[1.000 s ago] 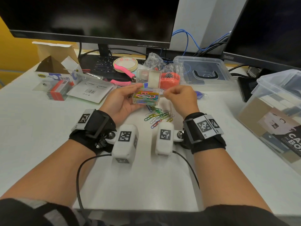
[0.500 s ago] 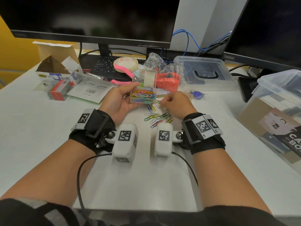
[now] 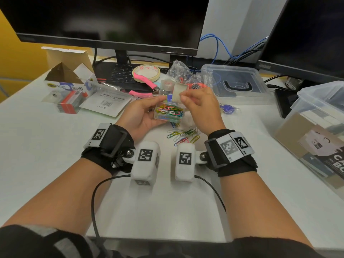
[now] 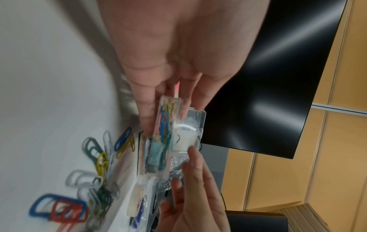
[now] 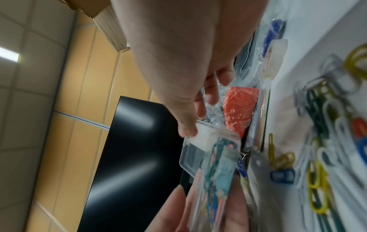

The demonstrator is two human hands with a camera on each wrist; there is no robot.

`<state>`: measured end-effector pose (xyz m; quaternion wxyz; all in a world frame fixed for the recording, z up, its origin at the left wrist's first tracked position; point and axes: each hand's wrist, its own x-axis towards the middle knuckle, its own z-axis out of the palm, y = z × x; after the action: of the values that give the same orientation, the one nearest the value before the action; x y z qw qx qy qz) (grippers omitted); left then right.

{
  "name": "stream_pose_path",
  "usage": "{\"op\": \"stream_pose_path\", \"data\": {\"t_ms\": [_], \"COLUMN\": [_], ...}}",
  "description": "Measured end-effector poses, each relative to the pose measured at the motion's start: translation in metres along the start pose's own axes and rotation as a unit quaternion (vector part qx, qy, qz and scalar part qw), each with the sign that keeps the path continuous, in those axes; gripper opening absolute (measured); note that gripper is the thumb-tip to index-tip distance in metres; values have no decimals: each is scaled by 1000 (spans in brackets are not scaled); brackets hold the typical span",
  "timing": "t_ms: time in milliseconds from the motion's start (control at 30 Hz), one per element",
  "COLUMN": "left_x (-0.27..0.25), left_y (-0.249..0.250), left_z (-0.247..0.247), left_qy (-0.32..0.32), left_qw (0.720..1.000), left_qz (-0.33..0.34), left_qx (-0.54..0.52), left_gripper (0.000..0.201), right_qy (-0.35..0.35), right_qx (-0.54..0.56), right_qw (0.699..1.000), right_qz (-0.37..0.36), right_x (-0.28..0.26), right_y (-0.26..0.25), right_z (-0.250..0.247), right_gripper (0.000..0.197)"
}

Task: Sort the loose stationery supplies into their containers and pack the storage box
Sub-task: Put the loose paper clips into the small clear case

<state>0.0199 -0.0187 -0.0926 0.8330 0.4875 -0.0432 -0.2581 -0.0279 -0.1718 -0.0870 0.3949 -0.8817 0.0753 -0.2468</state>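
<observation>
My left hand (image 3: 149,110) cradles a small clear box (image 3: 169,112) filled with coloured paper clips, thumb on its far edge. The box's hinged lid (image 3: 178,92) stands upright, and my right hand (image 3: 184,95) pinches its right edge between thumb and forefinger. The left wrist view has the box (image 4: 164,141) edge-on between my fingers. In the right wrist view my thumb sits on the lid corner (image 5: 198,133). Several loose paper clips (image 3: 184,135) lie on the white table just below the box. A large clear storage box (image 3: 316,127) stands at the right, and its lid (image 3: 236,81) lies behind.
Behind the hands lie a tape roll (image 3: 146,72), pink-handled cutters (image 3: 147,81), an orange item in plastic wrap (image 3: 197,84) and a keyboard (image 3: 119,75). An open cardboard box (image 3: 68,71) and a staples pack (image 3: 68,103) sit at the left. A blue key tag (image 3: 228,108) lies to the right.
Half a second ago my right hand was down at the loose clips; it has risen to the upright lid. The left hand still holds the clip box, lifted slightly.
</observation>
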Motion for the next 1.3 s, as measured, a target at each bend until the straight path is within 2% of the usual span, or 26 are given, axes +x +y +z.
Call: {"op": "stream_pose_path", "data": {"t_ms": [67, 133, 267, 367, 467, 567, 700, 833, 967, 1100, 1233, 1300], "left_x": [1, 3, 5, 5, 5, 4, 4, 4, 5, 4, 4, 4], "left_y": [1, 3, 5, 4, 4, 5, 4, 4, 5, 5, 6, 6], "left_z": [-1, -3, -6, -7, -7, -7, -7, -6, -6, -6, -6, -6], "left_qy": [20, 41, 70, 76, 73, 70, 73, 71, 72, 74, 76, 76], "left_qw": [1000, 998, 995, 995, 995, 995, 995, 995, 995, 995, 995, 995], "left_qz": [12, 27, 41, 41, 39, 38, 36, 35, 30, 29, 24, 23], "left_qx": [-16, -39, -55, -54, -52, -53, -52, -58, -57, -56, -59, -58], "left_gripper": [21, 18, 18, 19, 21, 20, 22, 24, 19, 24, 25, 24], "right_qy": [61, 53, -151, -204, -186, -175, -203, -213, -228, -243, -211, -181], "right_qx": [-2, -30, -118, -167, -150, -140, -139, -126, -138, -136, -107, -72], "right_qw": [998, 996, 978, 961, 967, 971, 963, 963, 957, 954, 966, 975], "right_qz": [33, 70, 85, 87, 83, 86, 108, 106, 111, 110, 106, 103], "right_x": [2, 5, 3, 2, 0, -1, -4, -3, -2, -3, -3, -4], "right_y": [4, 11, 18, 14, 8, 6, 5, 6, 6, 4, 5, 6], "right_z": [-3, -3, 3, 1, -1, -1, -2, -1, 0, 0, -1, -2], "right_gripper": [20, 21, 31, 27, 19, 19, 28, 17, 17, 17, 19, 13]}}
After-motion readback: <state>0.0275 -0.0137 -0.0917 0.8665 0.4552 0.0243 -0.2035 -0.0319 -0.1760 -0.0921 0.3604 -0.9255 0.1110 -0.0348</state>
